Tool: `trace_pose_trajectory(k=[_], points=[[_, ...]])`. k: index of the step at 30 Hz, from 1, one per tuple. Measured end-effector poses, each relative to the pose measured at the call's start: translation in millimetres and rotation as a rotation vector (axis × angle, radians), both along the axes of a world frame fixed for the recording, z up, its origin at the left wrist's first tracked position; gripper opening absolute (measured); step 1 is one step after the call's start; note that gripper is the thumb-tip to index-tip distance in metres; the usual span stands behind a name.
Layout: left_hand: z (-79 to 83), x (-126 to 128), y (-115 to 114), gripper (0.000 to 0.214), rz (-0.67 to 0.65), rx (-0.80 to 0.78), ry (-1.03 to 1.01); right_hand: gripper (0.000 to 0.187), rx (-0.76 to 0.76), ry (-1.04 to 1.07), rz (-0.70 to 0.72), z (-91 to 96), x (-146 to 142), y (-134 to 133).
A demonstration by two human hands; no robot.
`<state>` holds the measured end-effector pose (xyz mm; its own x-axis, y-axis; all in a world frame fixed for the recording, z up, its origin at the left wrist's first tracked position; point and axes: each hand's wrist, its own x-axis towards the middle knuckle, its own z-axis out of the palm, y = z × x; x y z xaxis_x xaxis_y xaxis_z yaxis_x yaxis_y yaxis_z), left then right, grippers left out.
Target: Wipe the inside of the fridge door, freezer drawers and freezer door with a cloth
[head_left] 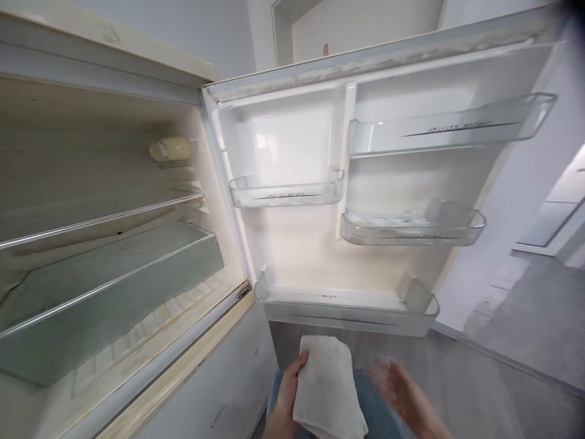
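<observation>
My left hand grips a folded white cloth by its left edge, the thumb lying on top. The cloth is held low, over my knees and below the open fridge door. To the right of the cloth, and apart from it, is my right hand. Motion blurs its fingers, but they look stretched out and nothing shows in them. Above both hands is the fridge door with clear door shelves, the lowest shelf being nearest to the cloth.
The fridge compartment stands open at the left, with a glass shelf, a greenish drawer and a yellowish lamp cover. Flat egg-holder-like pieces lie in the right middle door shelf. Grey flooring extends to the right.
</observation>
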<state>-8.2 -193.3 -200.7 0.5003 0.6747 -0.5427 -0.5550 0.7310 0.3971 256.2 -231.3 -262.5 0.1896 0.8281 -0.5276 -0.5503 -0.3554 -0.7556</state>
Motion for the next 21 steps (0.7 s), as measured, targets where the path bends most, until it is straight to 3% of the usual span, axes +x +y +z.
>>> trace_pose_trajectory(k=[2, 4, 8, 10, 14, 17, 19, 21], points=[[2.4, 19.0, -2.7, 0.053, -0.067, 0.007, 0.04, 0.044, -0.031, 0.186, 0.203, -10.1, -35.3, -10.3], [4.1, 36.4, -2.6, 0.054, -0.142, 0.006, 0.112, 0.057, 0.01, 0.33, 0.249, -4.5, -53.5, -13.9], [9.2, 64.1, 1.0, 0.054, -0.137, 0.153, 0.257, 0.075, 0.043, 0.434, 0.201, 24.1, -47.3, -16.7], [11.9, 73.7, 2.6, 0.051, -0.123, 0.278, 0.301, 0.074, 0.046, 0.404, 0.192, 35.6, -37.9, -21.3], [12.9, 78.7, 8.2, 0.046, -0.217, 0.471, 0.302, 0.042, 0.025, 0.219, 0.067, 48.5, -20.9, -36.4], [8.8, 65.8, 19.0, 0.052, -0.286, 0.433, 0.355, 0.045, -0.073, 0.176, -0.081, 65.0, 8.4, -45.7], [2.2, 51.5, 29.5, 0.058, -0.287, 0.372, 0.376, 0.051, -0.068, 0.155, -0.223, 92.6, 39.3, -49.4], [-8.9, 37.1, 41.6, 0.055, -0.249, 0.334, 0.285, 0.053, 0.017, 0.057, -0.397, 138.2, 72.6, -51.1]])
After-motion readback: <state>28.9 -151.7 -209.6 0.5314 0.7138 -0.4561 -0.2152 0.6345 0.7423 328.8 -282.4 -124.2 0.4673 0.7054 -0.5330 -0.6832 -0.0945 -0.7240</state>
